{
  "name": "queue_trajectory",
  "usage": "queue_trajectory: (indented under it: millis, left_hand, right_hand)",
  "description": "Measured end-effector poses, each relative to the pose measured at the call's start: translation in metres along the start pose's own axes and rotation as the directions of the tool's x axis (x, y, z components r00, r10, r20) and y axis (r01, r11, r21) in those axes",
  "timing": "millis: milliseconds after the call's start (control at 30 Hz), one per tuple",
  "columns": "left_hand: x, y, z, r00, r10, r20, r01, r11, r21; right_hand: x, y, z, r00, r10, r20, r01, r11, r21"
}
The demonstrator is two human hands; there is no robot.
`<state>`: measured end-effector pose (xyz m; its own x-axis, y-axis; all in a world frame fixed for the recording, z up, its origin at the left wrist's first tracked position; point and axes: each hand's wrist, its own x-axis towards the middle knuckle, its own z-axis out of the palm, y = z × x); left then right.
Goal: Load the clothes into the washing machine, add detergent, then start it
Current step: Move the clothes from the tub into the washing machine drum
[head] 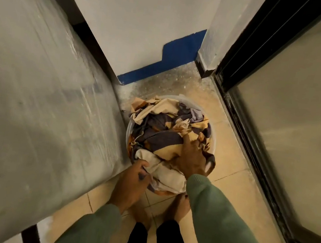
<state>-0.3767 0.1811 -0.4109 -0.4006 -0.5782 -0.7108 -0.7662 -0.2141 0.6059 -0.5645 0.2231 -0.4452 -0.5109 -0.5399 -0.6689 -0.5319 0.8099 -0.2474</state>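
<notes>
Centre frame, the white basin (187,100) sits on the tiled floor (235,184), heaped with patterned clothes (160,133). Left hand (133,181) bunches cream cloth in curled fingers at the near edge; right hand (191,158) digs in, fingers curling over the pile's right side.

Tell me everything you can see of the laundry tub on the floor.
The tub is round, with a pale, plastic-looking rim; its walls are mostly hidden. It stands upright on the tiled floor, close beside a grey surface on its left. Crumpled clothes in cream, dark purple and orange heap above the rim. The left hand grips cream cloth at the near edge; the right hand lies on the heap, fingers partly buried.
</notes>
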Motion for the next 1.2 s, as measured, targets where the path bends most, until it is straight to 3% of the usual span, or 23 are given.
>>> queue_trajectory:
  millis: [200, 400, 500, 600, 733, 800, 933, 1033, 1200]
  left_hand:
    - [0.008, 0.006, -0.005, 1.000, -0.013, 0.018, 0.013, 1.000, 0.001]
    - [0.020, 0.036, -0.005, 0.987, 0.153, 0.046, -0.151, 0.987, -0.048]
    - [0.027, 0.046, 0.000, 0.982, 0.180, 0.063, -0.183, 0.982, 0.044]
    - [0.025, 0.054, 0.005, 0.982, 0.189, 0.025, -0.186, 0.980, -0.075]
    - [0.012, 0.086, 0.007, 0.968, 0.234, -0.095, -0.251, 0.936, -0.246]
    - [0.004, 0.108, -0.001, 0.953, 0.282, -0.112, -0.301, 0.930, -0.212]
    - [-0.029, 0.158, -0.038, 0.911, 0.395, -0.120, -0.393, 0.918, 0.040]
    - [-0.063, 0.198, -0.064, 0.914, 0.388, -0.118, -0.387, 0.921, 0.032]
    - [-0.131, 0.262, -0.104, 0.885, 0.388, -0.257, -0.397, 0.918, 0.019]
  right_hand:
    - [-0.020, 0.003, -0.014, 0.989, 0.006, -0.146, 0.049, 0.928, 0.370]
    - [-0.038, -0.021, -0.068, 0.962, 0.034, -0.272, 0.123, 0.832, 0.541]
    - [-0.045, -0.034, -0.102, 0.943, 0.061, -0.326, 0.137, 0.824, 0.550]
    - [-0.054, -0.044, -0.134, 0.921, 0.013, -0.390, 0.243, 0.763, 0.599]
    - [-0.070, -0.052, -0.166, 0.892, -0.063, -0.447, 0.336, 0.754, 0.564]
    - [-0.078, -0.056, -0.180, 0.889, -0.077, -0.451, 0.346, 0.757, 0.554]
    - [-0.122, -0.078, -0.229, 0.882, -0.167, -0.440, 0.404, 0.749, 0.525]
    - [-0.153, -0.098, -0.275, 0.867, -0.204, -0.454, 0.435, 0.755, 0.491]
    - [-0.206, -0.133, -0.349, 0.863, -0.206, -0.461, 0.430, 0.778, 0.457]
